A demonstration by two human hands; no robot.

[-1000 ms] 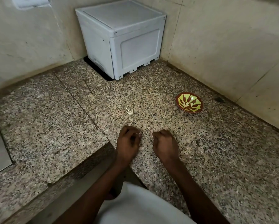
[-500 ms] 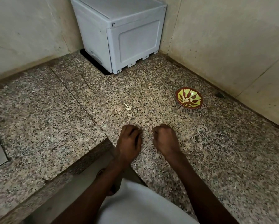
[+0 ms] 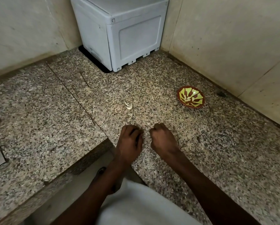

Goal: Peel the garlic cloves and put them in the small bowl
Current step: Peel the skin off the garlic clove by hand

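- A pale clove point(image 3: 128, 106), or possibly only a scrap of its skin, is lying on the table point(image 3: 38, 120) beyond both hands, apart from them; its curled tail is pointing away toward the grey box point(image 3: 119, 30), so its long axis is running roughly from the hands to the box.
- The left hand point(image 3: 129, 142) is sitting nearer the clove than the right hand point(image 3: 162, 140), almost straight below it, so I judge a reach forward from the left is the shorter one.
- Both hands are resting on the table just beside each other, the fingers point(image 3: 136, 132) curled under into loose fists; whether either is holding a clove inside I cannot tell, as the fingertips are hidden.
- The bowl point(image 3: 190, 96) is standing well to the right of the clove and beyond the right hand, near the wall; its patterned inside is showing a small pale bit or two that may be peeled garlic, too small to be sure.
- The box is standing in the corner, well behind the clove.
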